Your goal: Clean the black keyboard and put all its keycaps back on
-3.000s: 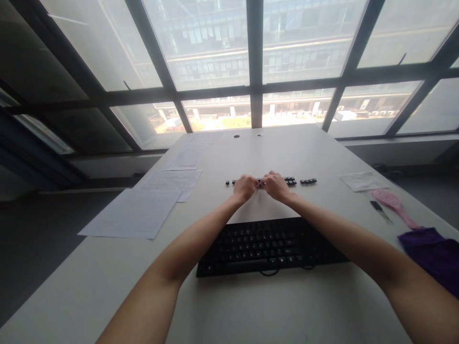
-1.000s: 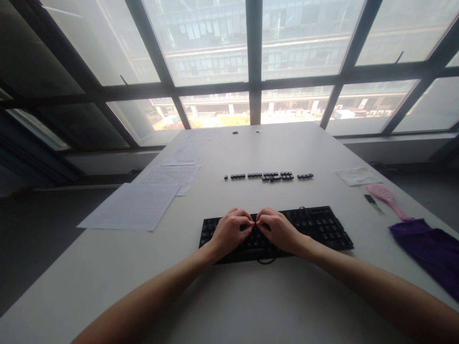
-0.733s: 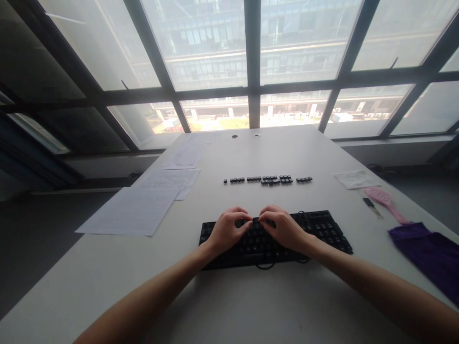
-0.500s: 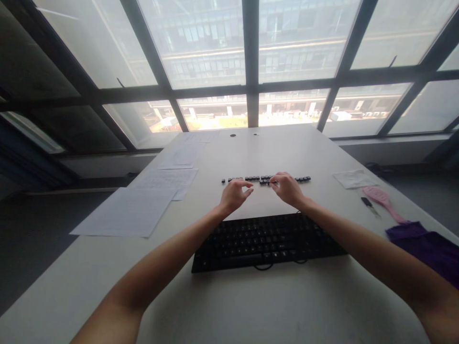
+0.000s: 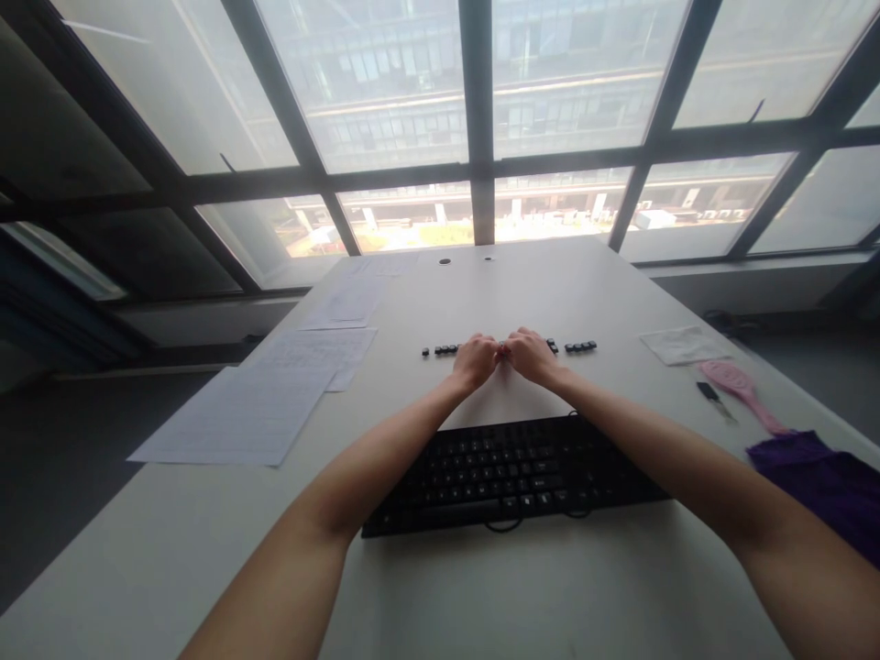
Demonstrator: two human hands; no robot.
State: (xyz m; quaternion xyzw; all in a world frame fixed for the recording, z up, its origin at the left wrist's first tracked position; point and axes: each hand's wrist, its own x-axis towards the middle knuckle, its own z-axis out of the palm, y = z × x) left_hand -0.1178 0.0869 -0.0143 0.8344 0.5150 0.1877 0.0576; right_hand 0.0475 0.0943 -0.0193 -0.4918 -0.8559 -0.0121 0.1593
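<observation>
A black keyboard [image 5: 512, 472] lies on the white table [image 5: 481, 587] close to me. Beyond it runs a row of loose black keycaps [image 5: 581, 346]. My left hand [image 5: 474, 360] and my right hand [image 5: 530, 356] are stretched out over the middle of that row, touching each other, fingers curled and pinched. What the fingers hold is too small to make out; they hide the middle keycaps.
Sheets of paper [image 5: 240, 417] lie on the left of the table. At the right are a white cloth [image 5: 684, 346], a pink brush [image 5: 742, 390], a small dark tool [image 5: 708, 392] and a purple cloth [image 5: 825, 481]. Large windows stand behind the table's far edge.
A second ago both hands were on the keyboard. They have moved forward to the keycap row and come together there.
</observation>
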